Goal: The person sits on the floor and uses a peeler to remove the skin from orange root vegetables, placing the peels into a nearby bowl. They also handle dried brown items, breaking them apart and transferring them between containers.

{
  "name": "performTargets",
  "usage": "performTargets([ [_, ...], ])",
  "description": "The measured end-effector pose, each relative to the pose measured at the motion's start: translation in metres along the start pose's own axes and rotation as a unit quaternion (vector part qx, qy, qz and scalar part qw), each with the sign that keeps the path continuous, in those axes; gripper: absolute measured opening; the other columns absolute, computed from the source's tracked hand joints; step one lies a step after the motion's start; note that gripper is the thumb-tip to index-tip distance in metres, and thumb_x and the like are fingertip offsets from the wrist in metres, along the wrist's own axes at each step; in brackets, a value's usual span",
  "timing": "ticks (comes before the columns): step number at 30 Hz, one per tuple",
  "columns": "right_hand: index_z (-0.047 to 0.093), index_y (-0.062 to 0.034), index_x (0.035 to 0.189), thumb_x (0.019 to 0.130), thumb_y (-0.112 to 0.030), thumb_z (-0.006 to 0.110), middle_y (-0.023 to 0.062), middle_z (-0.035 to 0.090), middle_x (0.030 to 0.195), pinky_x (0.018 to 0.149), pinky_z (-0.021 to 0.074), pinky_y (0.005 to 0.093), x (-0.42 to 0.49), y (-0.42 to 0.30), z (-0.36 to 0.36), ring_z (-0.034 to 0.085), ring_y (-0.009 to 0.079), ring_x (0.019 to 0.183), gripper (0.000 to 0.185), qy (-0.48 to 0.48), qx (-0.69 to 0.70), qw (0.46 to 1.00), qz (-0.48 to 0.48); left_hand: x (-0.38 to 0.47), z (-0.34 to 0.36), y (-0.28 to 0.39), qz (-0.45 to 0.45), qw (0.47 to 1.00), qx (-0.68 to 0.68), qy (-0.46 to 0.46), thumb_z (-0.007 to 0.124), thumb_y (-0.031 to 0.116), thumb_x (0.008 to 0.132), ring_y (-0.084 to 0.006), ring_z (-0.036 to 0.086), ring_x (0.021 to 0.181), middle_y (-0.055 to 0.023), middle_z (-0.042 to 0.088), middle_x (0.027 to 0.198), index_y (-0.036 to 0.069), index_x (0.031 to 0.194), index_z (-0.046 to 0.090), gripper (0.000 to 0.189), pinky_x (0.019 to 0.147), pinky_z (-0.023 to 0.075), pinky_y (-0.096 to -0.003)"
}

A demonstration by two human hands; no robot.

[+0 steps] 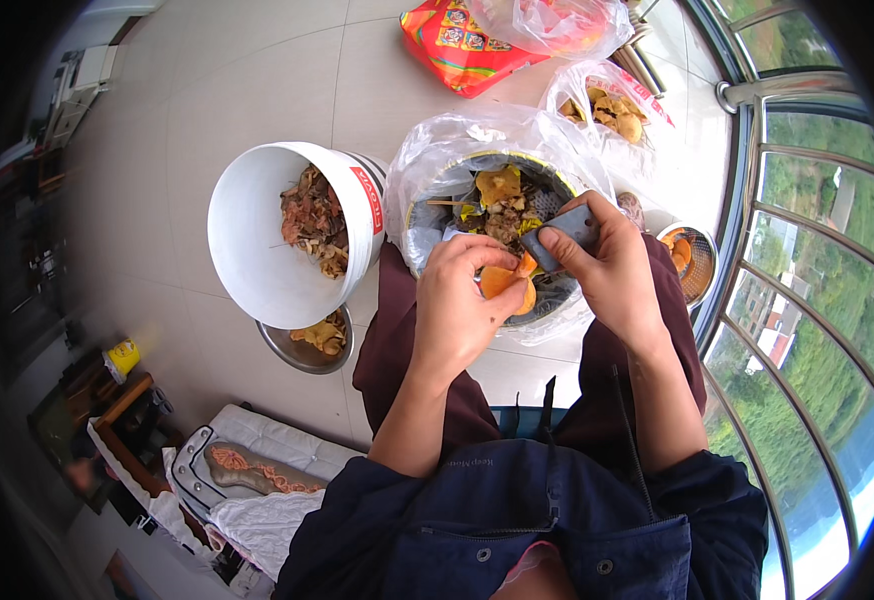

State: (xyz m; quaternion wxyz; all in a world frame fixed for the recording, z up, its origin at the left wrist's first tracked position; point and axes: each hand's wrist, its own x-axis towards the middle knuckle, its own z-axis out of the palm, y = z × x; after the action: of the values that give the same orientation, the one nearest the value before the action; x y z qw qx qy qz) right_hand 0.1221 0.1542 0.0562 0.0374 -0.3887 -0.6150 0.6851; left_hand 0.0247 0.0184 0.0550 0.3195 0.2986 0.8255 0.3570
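Over a bin lined with clear plastic [474,139], my left hand [467,300] holds an orange-capped mushroom [508,289] by its cap, with the stem pointing up to the right. My right hand [613,262] grips a flat grey blade or scraper [566,234] with a hole near one end; its lower edge is at the mushroom's stem. Inside the bin, below both hands, lie brown scraps [506,221], a yellowish mushroom cap [498,185] and a thin stick [448,202]. The bin stands between my knees.
To the left a white bucket [245,225] holds brown scraps, beside a steel bowl [305,361] of mushroom pieces. A mushroom-filled plastic bag [609,112] and a red bag [444,56] lie ahead. A perforated basket [701,262] stands right, near metal railings [804,289].
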Motion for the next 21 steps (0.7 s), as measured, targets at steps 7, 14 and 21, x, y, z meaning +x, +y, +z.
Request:
performTargets([
  [7,0.055,-0.0004,0.092,0.084,-0.009,0.065,0.0049,0.064,0.090,0.068,0.0465,0.0229,0.001,-0.001,-0.006,0.056,0.0079,0.079,0.015,-0.068,0.021,0.997,-0.020,0.002,0.001,-0.009,-0.037,0.995,-0.093,-0.024,0.073,0.012,0.071,-0.0248,0.059,0.090,-0.0111,0.061,0.096,0.000,0.086,0.067,0.020,0.082,0.0462,-0.0327],
  [14,0.054,-0.0009,0.091,0.084,-0.009,0.065,0.0036,0.063,0.087,0.068,0.0456,0.0229,0.001,-0.005,-0.013,0.055,0.0074,0.078,0.015,-0.104,-0.137,0.983,-0.060,0.000,0.002,-0.018,-0.098,0.962,-0.241,-0.079,0.071,0.011,0.077,-0.0175,0.060,0.090,-0.0097,0.061,0.097,-0.004,0.093,0.065,0.023,0.078,0.0491,-0.0299],
  [21,0.053,-0.0015,0.094,0.087,-0.010,0.063,0.0028,0.061,0.083,0.067,0.0457,0.0220,0.003,-0.005,-0.016,0.055,0.0064,0.076,0.015,-0.069,0.000,0.997,-0.033,0.001,-0.004,-0.015,-0.161,0.905,-0.361,-0.155,0.068,0.012,0.081,-0.0123,0.060,0.088,-0.0084,0.064,0.097,-0.008,0.098,0.063,0.027,0.077,0.0482,-0.0261],
])
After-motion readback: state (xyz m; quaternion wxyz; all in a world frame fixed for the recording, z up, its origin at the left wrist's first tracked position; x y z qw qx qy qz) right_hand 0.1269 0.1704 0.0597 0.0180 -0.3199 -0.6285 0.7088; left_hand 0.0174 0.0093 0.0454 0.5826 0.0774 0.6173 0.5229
